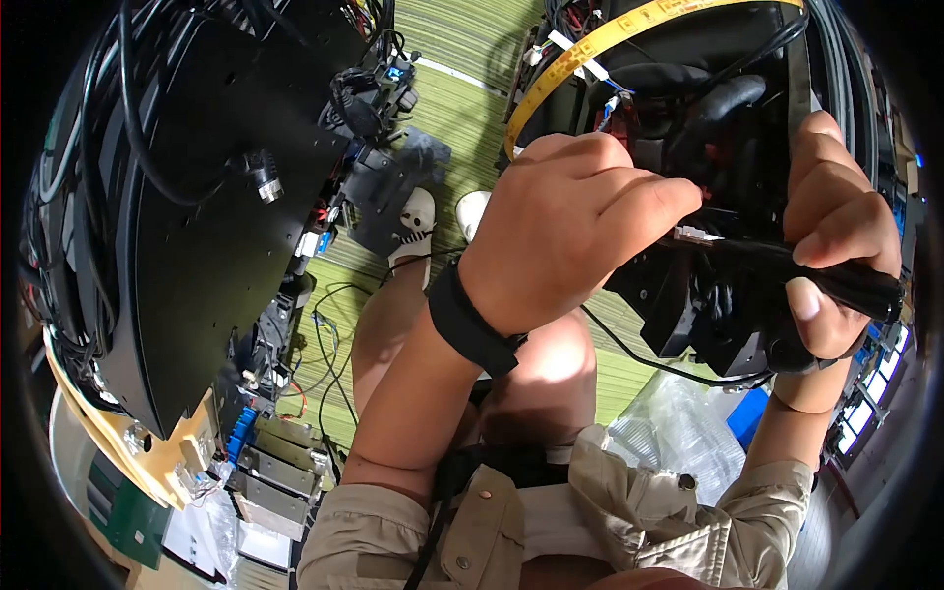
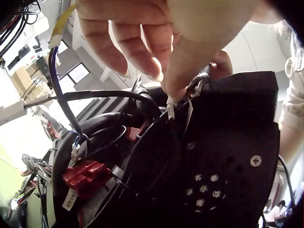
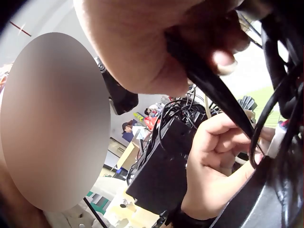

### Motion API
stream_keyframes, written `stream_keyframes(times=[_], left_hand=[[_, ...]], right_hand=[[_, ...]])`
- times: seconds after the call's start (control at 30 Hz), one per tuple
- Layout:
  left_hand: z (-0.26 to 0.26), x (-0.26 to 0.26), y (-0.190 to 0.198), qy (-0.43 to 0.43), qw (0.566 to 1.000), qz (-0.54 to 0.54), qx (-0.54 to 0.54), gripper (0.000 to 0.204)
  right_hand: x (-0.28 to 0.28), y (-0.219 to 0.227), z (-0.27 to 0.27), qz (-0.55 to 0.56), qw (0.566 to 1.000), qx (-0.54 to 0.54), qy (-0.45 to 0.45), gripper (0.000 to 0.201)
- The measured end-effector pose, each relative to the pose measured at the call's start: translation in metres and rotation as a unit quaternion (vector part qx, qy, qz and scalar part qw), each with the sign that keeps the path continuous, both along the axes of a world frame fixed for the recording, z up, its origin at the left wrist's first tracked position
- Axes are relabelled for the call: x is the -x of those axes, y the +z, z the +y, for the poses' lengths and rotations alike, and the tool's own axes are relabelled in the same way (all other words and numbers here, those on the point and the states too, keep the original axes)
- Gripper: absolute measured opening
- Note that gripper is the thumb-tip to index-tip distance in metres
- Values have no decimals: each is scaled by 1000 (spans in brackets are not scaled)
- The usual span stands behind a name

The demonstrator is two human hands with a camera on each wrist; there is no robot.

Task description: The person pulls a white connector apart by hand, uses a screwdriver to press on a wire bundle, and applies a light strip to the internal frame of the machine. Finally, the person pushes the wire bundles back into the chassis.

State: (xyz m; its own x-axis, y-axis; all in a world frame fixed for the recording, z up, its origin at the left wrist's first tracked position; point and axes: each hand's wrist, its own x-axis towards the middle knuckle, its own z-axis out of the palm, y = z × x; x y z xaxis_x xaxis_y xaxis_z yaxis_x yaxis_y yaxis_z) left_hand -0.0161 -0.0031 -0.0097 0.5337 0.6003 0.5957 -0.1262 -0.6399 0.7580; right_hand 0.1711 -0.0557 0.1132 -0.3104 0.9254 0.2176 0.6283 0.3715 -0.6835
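My left hand, with a black band on its wrist, reaches over the black machine housing. In the left wrist view its thumb and finger pinch a small white connector above the dark panel. My right hand grips a thick black cable sleeve at the right of the housing. From the right wrist view, that sleeve runs from my right hand down to the fingers of my left hand. A red connector lies among black cables below the left hand.
A yellow strip arcs over the housing's top. Another black machine panel with cables stands at the left. Clear plastic wrap and a blue thing lie below the housing. A thin black cable hangs between my arms.
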Motion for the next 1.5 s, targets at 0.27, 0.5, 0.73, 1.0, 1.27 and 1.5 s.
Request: stream_keyframes(times=[0.27, 0.5, 0.73, 1.0, 1.27, 1.5], left_hand=[[-1, -1, 0, -12, 1000, 13, 21, 33], [-2, -3, -1, -4, 1000, 0, 18, 34], [-2, -3, -2, 3, 999, 36, 20, 34], [-2, -2, -2, 2, 998, 52, 27, 32], [-2, -1, -1, 6, 999, 49, -3, 36], [-3, -3, -6, -2, 1000, 27, -2, 41]], right_hand=[[0, 4, 4, -41, 999, 3, 17, 23], [4, 2, 5, -78, 996, -8, 28, 25], [1, 13, 12, -118, 988, 5, 103, 29], [-1, 11, 8, -131, 989, -2, 62, 40], [1, 10, 12, -152, 987, -1, 61, 40], [9, 13, 14, -158, 983, -12, 87, 34]])
